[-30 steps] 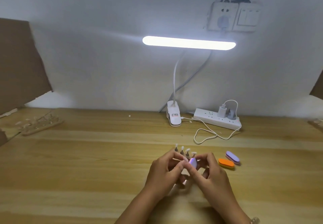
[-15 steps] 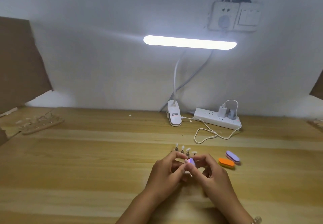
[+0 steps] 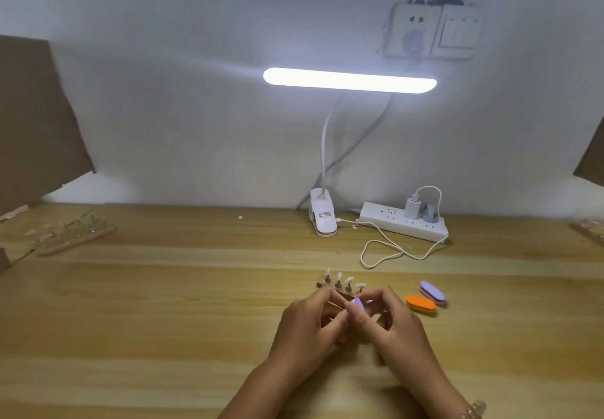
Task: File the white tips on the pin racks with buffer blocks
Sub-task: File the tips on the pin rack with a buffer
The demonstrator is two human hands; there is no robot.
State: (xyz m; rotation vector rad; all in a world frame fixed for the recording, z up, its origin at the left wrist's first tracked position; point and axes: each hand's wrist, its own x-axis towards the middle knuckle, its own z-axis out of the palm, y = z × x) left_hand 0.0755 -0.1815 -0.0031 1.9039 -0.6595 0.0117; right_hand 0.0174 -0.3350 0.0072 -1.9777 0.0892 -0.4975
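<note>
A small wooden pin rack with several white tips stands on the desk just beyond my hands. My right hand pinches a purple buffer block between thumb and fingers, its end up against the rack's near tip. My left hand pinches the near end of the rack; which pin it holds is hidden by the fingers. An orange buffer block and a second purple buffer block lie to the right of my hands.
A second pin rack lies at the far left, and another rack's end shows at the right edge. A clip lamp base, a power strip and a looped white cable sit at the back. Cardboard panels stand on both sides.
Both hands have stayed on the rack's near end. The purple block in my right hand has shifted slightly against the tip.
</note>
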